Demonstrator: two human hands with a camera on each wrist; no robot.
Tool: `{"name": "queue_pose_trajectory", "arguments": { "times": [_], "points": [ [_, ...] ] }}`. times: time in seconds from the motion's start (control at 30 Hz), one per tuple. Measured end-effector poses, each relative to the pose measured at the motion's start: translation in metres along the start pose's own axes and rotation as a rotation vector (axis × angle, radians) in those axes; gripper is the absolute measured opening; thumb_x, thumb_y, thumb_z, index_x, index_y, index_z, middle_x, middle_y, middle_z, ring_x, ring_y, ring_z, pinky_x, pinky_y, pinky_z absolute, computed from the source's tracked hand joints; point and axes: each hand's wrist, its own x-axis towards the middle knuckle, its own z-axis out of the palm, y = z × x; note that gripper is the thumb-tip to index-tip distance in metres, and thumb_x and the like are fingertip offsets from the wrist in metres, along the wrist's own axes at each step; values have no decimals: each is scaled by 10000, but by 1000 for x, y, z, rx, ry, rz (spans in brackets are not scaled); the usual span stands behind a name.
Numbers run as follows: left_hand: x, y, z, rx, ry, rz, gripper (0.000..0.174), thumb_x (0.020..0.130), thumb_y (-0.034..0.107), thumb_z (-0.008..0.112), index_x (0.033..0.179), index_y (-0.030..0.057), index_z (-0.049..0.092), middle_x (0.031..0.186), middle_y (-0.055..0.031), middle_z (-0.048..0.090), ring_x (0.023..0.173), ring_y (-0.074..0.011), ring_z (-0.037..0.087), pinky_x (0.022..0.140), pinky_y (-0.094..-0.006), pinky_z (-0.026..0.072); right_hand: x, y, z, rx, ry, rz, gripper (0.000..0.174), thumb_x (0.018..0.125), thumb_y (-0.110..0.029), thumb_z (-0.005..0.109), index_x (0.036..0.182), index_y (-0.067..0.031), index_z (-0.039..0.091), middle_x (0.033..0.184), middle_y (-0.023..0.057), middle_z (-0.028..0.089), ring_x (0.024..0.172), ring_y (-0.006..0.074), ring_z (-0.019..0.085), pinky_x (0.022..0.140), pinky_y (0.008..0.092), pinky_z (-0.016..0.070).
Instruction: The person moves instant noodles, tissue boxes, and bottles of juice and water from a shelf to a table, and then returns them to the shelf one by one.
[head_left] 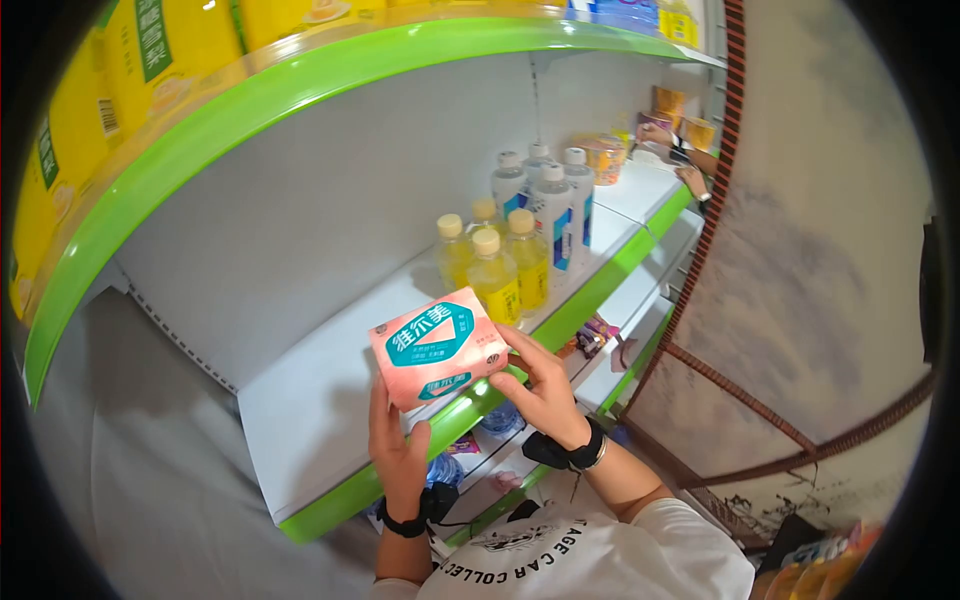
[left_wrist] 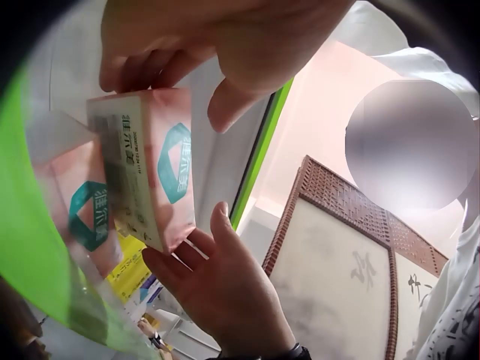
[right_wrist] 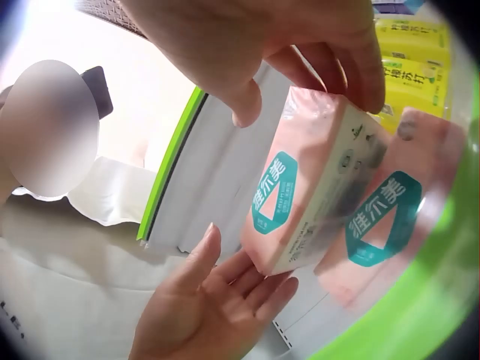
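A pink pack of tissues (head_left: 435, 345) with a teal label is held between both hands over the shelf's front edge. The left hand (head_left: 397, 455) grips its left end, the thumb standing away from the pack. At the right end, the right hand (head_left: 545, 395) has its fingers round the side and its thumb near the front corner. Both wrist views show fingers bent against the pack's ends. A second pink pack (right_wrist: 386, 225) appears beside the held one in the right wrist view. Yellow drink bottles (head_left: 492, 275) stand right behind the held pack.
White-capped bottles (head_left: 553, 215) and a tub (head_left: 603, 160) stand farther along the white shelf (head_left: 300, 420). Above hangs an upper shelf (head_left: 300, 85) with yellow packs (head_left: 165, 50). Another person's hands (head_left: 655, 135) reach in at the far end. A framed panel (head_left: 790, 300) stands to the right.
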Motion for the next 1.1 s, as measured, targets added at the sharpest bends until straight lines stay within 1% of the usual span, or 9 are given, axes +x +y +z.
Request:
{"name": "queue_pose_trajectory", "arguments": {
  "times": [0.13, 0.33, 0.5, 0.63, 0.67, 0.73, 0.8, 0.93, 1.1],
  "points": [
    [-13, 7, 4, -145, -17, 110, 614, 753, -53, 510, 1341, -62, 331, 1405, -172, 310, 1284, -280, 350, 1054, -412, 294, -25, -14, -10, 164, 51, -51, 506, 826, -45, 619, 1293, 17, 433, 1332, 145, 440, 1177, 213, 478, 941, 359, 445],
    [-28, -2, 24, -228, -176, 167, 425, 867, 147, 543, 1216, -67, 431, 1386, -210, 336, 1256, -298, 385, 1011, -413, 354, -82, -38, -24, 228, 273, 41, 331, 869, -42, 581, 1174, 10, 462, 1357, 187, 389, 1155, 209, 480, 952, 344, 418],
    [-47, -21, 56, -427, -443, 6, 417, 874, 133, 537, 1222, -61, 419, 1391, -213, 332, 1249, -305, 395, 1018, -421, 354, -142, -41, -41, 65, 550, 194, 234, 884, -77, 578, 1076, -10, 463, 1324, 175, 435, 1153, 190, 463, 932, 358, 438],
    [-77, -12, 86, -540, -687, -96, 382, 867, 71, 523, 1212, -61, 427, 1386, -210, 337, 1268, -308, 369, 1047, -427, 309, -205, -67, -55, -22, 759, 276, 265, 869, -129, 620, 1063, -23, 475, 1247, 129, 493, 1129, 185, 481, 903, 346, 449],
    [-83, -13, 93, -564, -736, -123, 411, 874, 122, 551, 1223, -57, 427, 1379, -200, 352, 1254, -288, 382, 1044, -414, 308, -218, -71, -55, -136, 826, 260, 301, 866, -149, 615, 1083, 15, 486, 1183, 144, 535, 1052, 194, 538, 837, 333, 504],
    [-96, -14, 107, -621, -836, -155, 445, 881, 172, 579, 1233, -53, 428, 1372, -190, 367, 1241, -269, 394, 1041, -401, 307, -242, -87, -53, -243, 918, 274, 329, 863, -153, 618, 1109, 17, 481, 1172, 140, 539, 1050, 195, 540, 834, 333, 504],
    [-122, 5, 129, -661, -949, -239, 409, 860, 60, 551, 1225, -68, 420, 1383, -197, 344, 1273, -294, 360, 1061, -420, 287, -278, -110, -68, -288, 980, 313, 408, 857, -157, 620, 1187, 25, 461, 1159, 133, 542, 1059, 198, 542, 835, 330, 501],
    [-154, 21, 148, -720, -1180, -277, 486, 849, 55, 576, 1281, -69, 391, 1380, -182, 355, 1273, -274, 362, 1066, -414, 285, -327, -139, -60, -422, 1176, 306, 434, 862, -177, 619, 1211, 28, 462, 1149, 124, 554, 1061, 191, 545, 833, 313, 495],
    [-205, 52, 174, -743, -1365, -319, 477, 834, 22, 587, 1274, -57, 422, 1384, -163, 360, 1272, -260, 368, 1065, -396, 292, -386, -178, -66, -331, 1345, 350, 441, 883, -216, 605, 1237, 13, 478, 1156, 79, 558, 1051, 154, 552, 869, 288, 462]
  ]
}}
